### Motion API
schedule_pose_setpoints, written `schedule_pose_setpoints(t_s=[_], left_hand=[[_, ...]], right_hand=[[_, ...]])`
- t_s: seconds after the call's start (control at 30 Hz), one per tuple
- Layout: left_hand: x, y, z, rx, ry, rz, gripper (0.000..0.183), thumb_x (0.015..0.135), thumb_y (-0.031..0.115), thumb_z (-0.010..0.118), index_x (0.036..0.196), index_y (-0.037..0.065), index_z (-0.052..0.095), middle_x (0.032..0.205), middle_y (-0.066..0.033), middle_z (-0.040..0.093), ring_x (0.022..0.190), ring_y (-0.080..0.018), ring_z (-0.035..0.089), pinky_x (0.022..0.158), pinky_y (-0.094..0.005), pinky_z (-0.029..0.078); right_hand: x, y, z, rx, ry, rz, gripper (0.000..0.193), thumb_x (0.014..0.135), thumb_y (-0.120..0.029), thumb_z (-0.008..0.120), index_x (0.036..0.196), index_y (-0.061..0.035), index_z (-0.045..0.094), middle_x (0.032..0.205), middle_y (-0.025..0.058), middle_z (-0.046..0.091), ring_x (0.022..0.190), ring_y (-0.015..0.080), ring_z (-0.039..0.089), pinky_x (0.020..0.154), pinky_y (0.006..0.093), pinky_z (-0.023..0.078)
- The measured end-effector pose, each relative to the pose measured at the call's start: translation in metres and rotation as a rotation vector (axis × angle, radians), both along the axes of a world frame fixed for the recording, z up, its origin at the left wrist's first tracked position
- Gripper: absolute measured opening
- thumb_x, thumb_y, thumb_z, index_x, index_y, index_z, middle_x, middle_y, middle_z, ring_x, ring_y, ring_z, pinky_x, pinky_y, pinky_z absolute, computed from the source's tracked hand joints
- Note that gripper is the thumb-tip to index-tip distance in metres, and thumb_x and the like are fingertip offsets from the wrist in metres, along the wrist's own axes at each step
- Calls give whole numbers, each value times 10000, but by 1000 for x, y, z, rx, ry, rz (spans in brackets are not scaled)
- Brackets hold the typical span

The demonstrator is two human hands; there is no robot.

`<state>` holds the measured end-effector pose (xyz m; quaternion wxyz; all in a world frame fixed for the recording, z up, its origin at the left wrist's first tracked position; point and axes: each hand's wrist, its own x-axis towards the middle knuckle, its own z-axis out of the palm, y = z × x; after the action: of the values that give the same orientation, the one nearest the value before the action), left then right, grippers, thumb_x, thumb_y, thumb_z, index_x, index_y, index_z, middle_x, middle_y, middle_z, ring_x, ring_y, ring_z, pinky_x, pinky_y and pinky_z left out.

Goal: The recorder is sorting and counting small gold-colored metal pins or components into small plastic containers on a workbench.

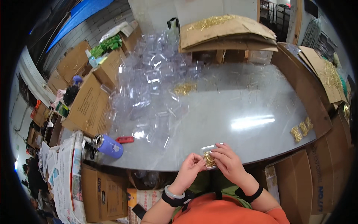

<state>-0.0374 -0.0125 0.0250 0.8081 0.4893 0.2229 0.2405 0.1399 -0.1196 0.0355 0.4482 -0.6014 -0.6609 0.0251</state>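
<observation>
At the table's near edge, a small clear plastic box [207,149] holds a heap of thin gold-coloured metal pieces [209,159]. My left hand [191,168] grips its left side with curled fingers, the thumb and index meeting at the rim. On the other side my right hand [228,161] bends over the box, fingers close together against its right wall and top. The fingers cover part of the box and its contents. Farther off lies a loose pile of similar gold pieces [185,88], next to a large spread of empty clear plastic boxes [149,76].
A purple bottle [109,145] and a red tool [124,139] stand at the left of the grey table [209,112]. Filled packs [301,129] lie at the right edge. Cardboard [227,33] with gold pieces is at the back; a carton [89,106] borders the left.
</observation>
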Motion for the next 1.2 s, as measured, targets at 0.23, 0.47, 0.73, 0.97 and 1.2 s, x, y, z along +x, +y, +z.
schedule_pose_setpoints(t_s=[0.23,0.47,0.73,0.97,1.2], left_hand=[[20,4,26,957,602,96,397,986,172,681,1284,-17,499,1253,-193,544,1203,-315,602,962,-405,549],[29,4,-7,1430,415,-11,590,985,198,636,1458,-75,412,1504,-262,399,1440,-464,347,1175,-534,329],[32,4,-6,1469,418,-24,519,998,171,591,1444,-55,451,1473,-247,439,1419,-460,373,1174,-539,334],[34,1,-6,1454,438,14,504,1001,167,580,1448,-33,460,1464,-236,451,1393,-457,404,1171,-542,337],[31,3,-7,1428,417,1,496,993,165,594,1446,-4,479,1462,-233,450,1380,-454,413,1173,-542,338]], right_hand=[[8,9,-12,-109,279,-45,401,905,20,663,1294,-46,595,1300,173,596,1230,390,595,999,439,518],[12,-6,-1,-18,250,-187,460,817,-32,755,1251,-71,610,1262,169,573,1184,378,568,960,442,510],[21,-18,-9,-76,32,-289,192,769,-79,789,918,-39,675,1024,111,620,948,316,592,819,404,495],[23,-13,10,-103,-28,-170,178,740,-38,786,887,-61,687,1002,88,623,928,301,594,819,399,497],[25,-9,20,-109,-166,-95,200,743,-50,747,931,-65,677,1052,68,616,980,287,587,866,402,488]])
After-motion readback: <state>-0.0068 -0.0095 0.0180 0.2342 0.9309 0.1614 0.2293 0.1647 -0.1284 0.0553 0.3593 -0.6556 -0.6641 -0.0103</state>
